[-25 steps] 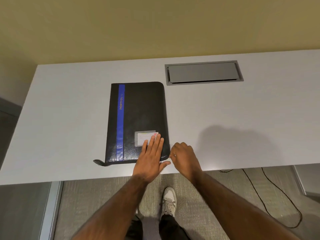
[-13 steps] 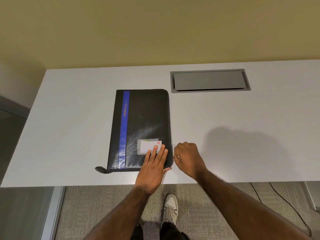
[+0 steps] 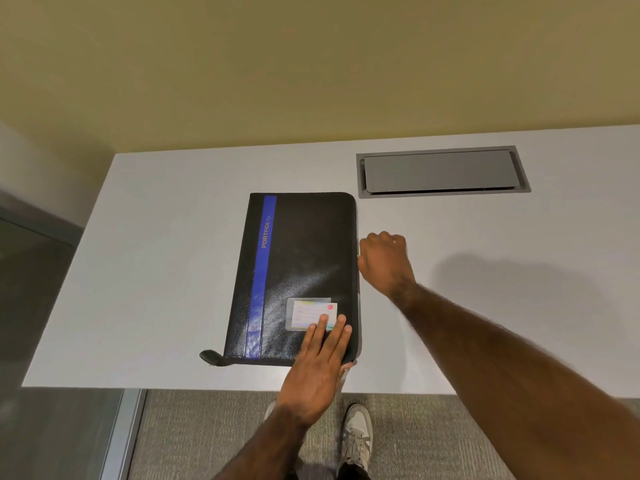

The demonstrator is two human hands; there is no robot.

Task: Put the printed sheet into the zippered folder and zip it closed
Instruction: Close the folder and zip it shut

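The table (image 3: 173,271) runs out of view on the right, and its near edge hides most of my legs; one shoe (image 3: 358,434) shows below it. The sheet is nowhere to be seen, and I cannot tell whether it lies inside the shut folder (image 3: 304,268). The folder lies flat near the table's middle, long axis running away from me, blue stripe (image 3: 263,271) along its left side with the lettering reading up toward the far end, and a tab (image 3: 209,357) sticking out at the near left corner. A recessed grey hatch (image 3: 440,172) sits beyond it to the right. My left hand (image 3: 317,372) lies spread and flat on the near right corner, fingertips (image 3: 323,320) over the label card (image 3: 310,313). My right hand (image 3: 386,261) is curled at the folder's right edge, about halfway along, fingers pinched together; the zip pull itself is too small to make out.
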